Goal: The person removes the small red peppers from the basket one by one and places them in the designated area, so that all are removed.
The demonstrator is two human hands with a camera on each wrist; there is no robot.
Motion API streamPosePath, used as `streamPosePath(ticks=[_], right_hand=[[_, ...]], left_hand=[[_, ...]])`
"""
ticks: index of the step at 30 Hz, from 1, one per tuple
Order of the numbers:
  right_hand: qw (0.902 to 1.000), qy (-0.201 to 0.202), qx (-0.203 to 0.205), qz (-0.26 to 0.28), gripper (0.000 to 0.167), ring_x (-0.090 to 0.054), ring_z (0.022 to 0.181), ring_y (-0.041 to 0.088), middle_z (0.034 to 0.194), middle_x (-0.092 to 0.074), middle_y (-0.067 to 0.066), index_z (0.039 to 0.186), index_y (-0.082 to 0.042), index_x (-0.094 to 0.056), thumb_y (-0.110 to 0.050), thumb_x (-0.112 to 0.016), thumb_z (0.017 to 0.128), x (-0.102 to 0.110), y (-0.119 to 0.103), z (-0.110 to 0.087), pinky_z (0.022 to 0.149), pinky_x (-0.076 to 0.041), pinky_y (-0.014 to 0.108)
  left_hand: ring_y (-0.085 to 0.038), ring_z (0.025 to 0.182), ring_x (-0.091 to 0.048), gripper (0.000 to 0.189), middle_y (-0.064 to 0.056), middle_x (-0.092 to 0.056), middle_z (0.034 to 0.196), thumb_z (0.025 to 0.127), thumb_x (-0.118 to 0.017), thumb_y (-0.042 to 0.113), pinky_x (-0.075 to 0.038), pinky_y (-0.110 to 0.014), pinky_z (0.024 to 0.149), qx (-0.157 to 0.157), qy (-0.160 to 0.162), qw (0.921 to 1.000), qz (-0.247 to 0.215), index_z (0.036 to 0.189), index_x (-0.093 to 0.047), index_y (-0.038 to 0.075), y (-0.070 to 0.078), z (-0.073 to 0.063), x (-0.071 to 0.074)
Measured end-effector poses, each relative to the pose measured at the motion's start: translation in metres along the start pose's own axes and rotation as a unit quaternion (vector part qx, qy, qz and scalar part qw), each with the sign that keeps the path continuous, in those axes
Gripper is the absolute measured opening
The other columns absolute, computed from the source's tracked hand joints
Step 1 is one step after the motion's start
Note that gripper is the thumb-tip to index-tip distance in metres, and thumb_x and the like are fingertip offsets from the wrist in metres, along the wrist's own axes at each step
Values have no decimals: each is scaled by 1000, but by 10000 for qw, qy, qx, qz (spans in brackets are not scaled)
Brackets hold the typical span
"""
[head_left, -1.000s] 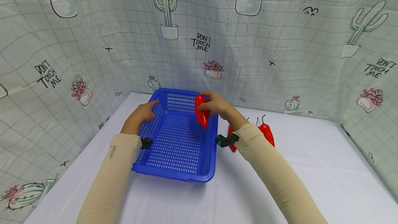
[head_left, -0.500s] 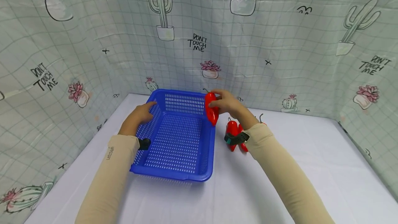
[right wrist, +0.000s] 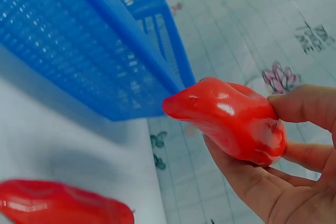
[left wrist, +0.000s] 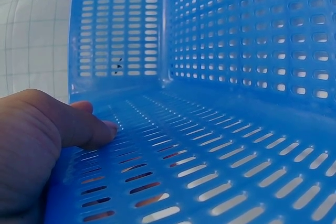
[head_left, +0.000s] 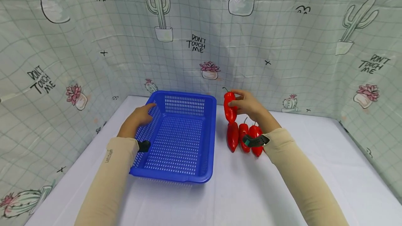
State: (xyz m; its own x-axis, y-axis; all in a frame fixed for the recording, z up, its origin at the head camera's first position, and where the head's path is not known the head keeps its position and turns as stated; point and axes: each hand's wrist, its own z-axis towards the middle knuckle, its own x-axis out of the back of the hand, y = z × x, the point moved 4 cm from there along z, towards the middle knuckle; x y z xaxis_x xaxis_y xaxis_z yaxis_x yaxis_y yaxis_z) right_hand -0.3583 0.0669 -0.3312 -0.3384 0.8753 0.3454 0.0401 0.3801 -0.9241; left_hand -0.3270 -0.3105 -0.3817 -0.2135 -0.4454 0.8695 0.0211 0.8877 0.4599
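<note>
My left hand (head_left: 141, 116) grips the left side wall of a blue plastic basket (head_left: 207, 176). In the left wrist view the thumb (left wrist: 86, 127) lies inside the wall, and fingers show through the slots behind it. Right of the basket, my right hand (head_left: 248, 104) pinches a glossy red chili pepper (head_left: 230, 109) between thumb and fingers, tip down, its thin stem pointing up. The right wrist view has this pepper between the fingers, its tip overlapping the basket's corner. Several more red peppers (head_left: 232, 137) lie side by side on the table below that hand, partly covered by the wrist strap.
A white-covered table (head_left: 238, 198) carries everything. Behind it and along both sides hangs a pale gridded cloth (head_left: 176, 65) printed with cacti and lettering. The basket stands left of the peppers, a narrow strip of table between them.
My right hand has carried the pepper rightward, from over the basket to above the row of peppers, uncovering more of them. My left hand keeps its hold on the basket.
</note>
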Motion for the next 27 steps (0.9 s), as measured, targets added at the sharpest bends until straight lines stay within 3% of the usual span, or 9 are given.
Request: streamPosePath(ticks=[3, 8, 11, 21, 25, 27], right_hand=[[9999, 94, -32, 11, 70, -60, 103, 29, 139, -44, 27, 155, -9, -29, -5, -58, 91, 11, 6, -4, 82, -58, 36], [9996, 258, -19, -79, 70, -58, 106, 32, 141, -43, 28, 156, -14, -27, -6, -57, 93, 34, 19, -12, 87, -57, 39], [9993, 347, -24, -127, 71, -58, 107, 33, 142, -41, 29, 157, -15, -25, -7, -56, 93, 48, 28, -18, 89, -55, 42], [9982, 526, -208, -204, 73, -53, 117, 43, 144, -38, 33, 157, -12, -20, -7, -56, 93, 77, 58, -32, 94, -50, 50], [9976, 593, -225, -285, 73, -55, 115, 42, 143, -38, 33, 157, -12, -19, -8, -56, 94, 84, 68, -36, 93, -50, 50], [9972, 635, -254, -317, 74, -54, 116, 42, 144, -37, 34, 158, -12, -18, -9, -56, 94, 88, 72, -38, 93, -50, 49]], left_hand=[[-51, 137, -36, 70, -33, -35, 150, 84, -46, -2, -35, -59, 109, 106, -48, 9999, -66, 151, -31, 5, 10, -11, 4], [-51, 133, -40, 70, -35, -34, 149, 82, -45, -3, -38, -58, 106, 75, 10, 10000, 26, 150, -30, 0, 19, -21, 7], [-49, 130, -44, 70, -36, -34, 148, 82, -44, -4, -40, -57, 104, 46, 38, 10000, 43, 150, -29, -1, 19, -21, 6], [-53, 136, -36, 69, -36, -34, 149, 84, -45, -4, -33, -61, 110, 95, 20, 9999, -45, 151, -29, -1, 17, -19, 5], [-51, 134, -40, 68, -34, -37, 148, 84, -47, -1, -35, -60, 109, 21, 24, 10000, -10, 150, -32, 3, 14, -15, 4], [-49, 131, -45, 69, -33, -40, 146, 84, -49, 1, -39, -58, 106, -123, 108, 9999, 40, 150, -34, 7, 6, -8, 2]])
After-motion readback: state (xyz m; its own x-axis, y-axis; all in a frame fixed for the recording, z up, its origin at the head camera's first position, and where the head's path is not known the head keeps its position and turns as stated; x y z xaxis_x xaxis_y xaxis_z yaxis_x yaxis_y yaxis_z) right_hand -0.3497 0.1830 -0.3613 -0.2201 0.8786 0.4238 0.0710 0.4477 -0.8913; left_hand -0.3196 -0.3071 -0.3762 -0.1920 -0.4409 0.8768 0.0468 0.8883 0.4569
